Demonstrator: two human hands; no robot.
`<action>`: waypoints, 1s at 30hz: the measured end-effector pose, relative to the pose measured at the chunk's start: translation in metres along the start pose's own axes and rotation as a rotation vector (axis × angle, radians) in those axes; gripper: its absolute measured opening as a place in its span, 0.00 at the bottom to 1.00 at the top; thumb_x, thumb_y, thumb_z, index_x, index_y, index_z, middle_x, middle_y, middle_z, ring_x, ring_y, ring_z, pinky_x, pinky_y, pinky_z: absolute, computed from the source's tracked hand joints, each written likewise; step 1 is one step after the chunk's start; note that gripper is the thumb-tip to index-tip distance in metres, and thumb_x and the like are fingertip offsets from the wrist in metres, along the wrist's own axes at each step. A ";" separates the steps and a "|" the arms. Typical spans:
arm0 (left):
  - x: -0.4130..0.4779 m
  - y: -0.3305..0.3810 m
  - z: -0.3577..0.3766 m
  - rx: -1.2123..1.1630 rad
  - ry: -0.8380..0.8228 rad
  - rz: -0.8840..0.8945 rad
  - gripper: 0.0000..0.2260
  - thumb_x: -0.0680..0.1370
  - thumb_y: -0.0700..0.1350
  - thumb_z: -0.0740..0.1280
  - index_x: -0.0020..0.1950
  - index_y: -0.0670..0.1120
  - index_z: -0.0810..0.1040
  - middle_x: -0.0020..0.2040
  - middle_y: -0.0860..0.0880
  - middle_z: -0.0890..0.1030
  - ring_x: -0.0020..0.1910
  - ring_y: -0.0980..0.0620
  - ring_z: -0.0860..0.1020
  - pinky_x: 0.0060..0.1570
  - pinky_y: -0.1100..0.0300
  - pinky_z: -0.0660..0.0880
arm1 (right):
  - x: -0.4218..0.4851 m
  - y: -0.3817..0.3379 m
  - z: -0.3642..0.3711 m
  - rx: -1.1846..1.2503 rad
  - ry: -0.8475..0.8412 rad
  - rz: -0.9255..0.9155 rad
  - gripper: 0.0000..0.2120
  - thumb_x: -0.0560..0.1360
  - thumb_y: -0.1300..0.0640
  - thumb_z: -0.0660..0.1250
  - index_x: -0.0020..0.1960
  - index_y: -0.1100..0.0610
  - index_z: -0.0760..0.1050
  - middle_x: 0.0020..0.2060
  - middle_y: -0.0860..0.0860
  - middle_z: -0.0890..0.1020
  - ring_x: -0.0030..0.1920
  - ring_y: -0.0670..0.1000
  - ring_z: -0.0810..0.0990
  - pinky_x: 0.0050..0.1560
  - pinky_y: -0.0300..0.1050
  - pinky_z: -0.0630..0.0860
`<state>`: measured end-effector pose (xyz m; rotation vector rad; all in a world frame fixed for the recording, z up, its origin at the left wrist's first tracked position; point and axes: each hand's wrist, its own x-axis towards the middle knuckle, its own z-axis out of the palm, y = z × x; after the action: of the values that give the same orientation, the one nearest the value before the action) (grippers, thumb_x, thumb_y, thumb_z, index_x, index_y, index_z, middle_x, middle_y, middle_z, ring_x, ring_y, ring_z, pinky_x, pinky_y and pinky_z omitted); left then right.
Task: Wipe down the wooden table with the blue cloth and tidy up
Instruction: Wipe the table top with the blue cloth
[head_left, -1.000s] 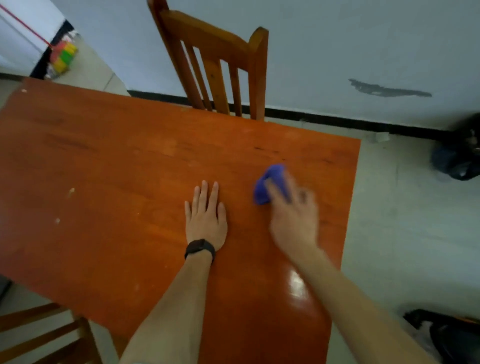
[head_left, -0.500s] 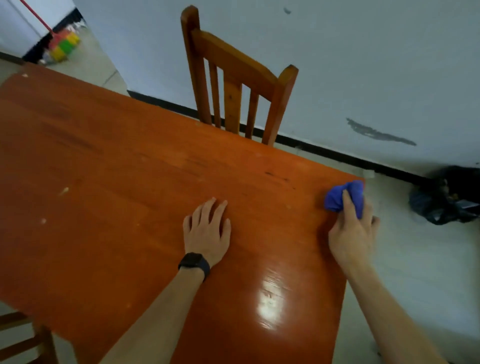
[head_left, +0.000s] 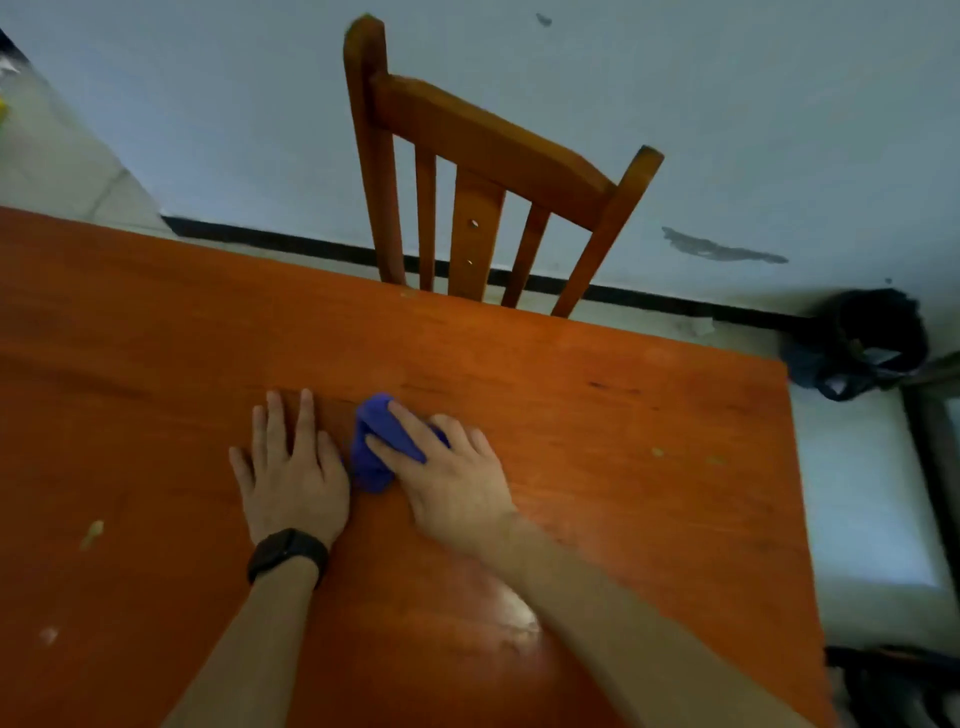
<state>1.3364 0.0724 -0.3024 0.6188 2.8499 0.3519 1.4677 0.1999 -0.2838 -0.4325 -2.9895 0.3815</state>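
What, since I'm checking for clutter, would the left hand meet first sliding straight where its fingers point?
Seemingly nothing: the left hand faces bare wooden table up to its far edge, left of the chair.

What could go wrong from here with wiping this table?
The left hand lies flat on the table, right beside the blue cloth that the right hand holds, so the patch under the left palm may go unwiped. The pale specks to the left and crumbs to the right could be missed, or swept onto the floor.
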 end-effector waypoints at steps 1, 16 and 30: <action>-0.001 0.001 -0.001 0.013 -0.011 0.010 0.24 0.84 0.55 0.46 0.80 0.57 0.48 0.81 0.51 0.46 0.79 0.50 0.44 0.76 0.44 0.41 | -0.004 0.021 -0.005 -0.035 -0.002 0.098 0.31 0.76 0.52 0.65 0.76 0.39 0.58 0.78 0.49 0.58 0.68 0.61 0.66 0.61 0.58 0.71; 0.006 -0.002 0.000 0.000 -0.024 -0.020 0.26 0.82 0.54 0.51 0.80 0.55 0.48 0.81 0.49 0.47 0.79 0.49 0.44 0.76 0.41 0.43 | 0.118 -0.030 -0.003 -0.059 -0.132 0.124 0.28 0.80 0.50 0.60 0.77 0.39 0.54 0.79 0.50 0.53 0.72 0.61 0.60 0.67 0.59 0.64; -0.001 0.005 -0.005 0.060 -0.050 -0.016 0.26 0.82 0.57 0.45 0.80 0.57 0.43 0.81 0.50 0.43 0.79 0.49 0.41 0.76 0.42 0.41 | -0.011 0.130 -0.071 -0.096 0.150 0.838 0.25 0.80 0.55 0.57 0.76 0.45 0.60 0.75 0.57 0.60 0.65 0.63 0.66 0.66 0.56 0.62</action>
<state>1.3376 0.0756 -0.2962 0.6064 2.8251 0.2463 1.5217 0.3344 -0.2500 -1.6335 -2.5359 0.2352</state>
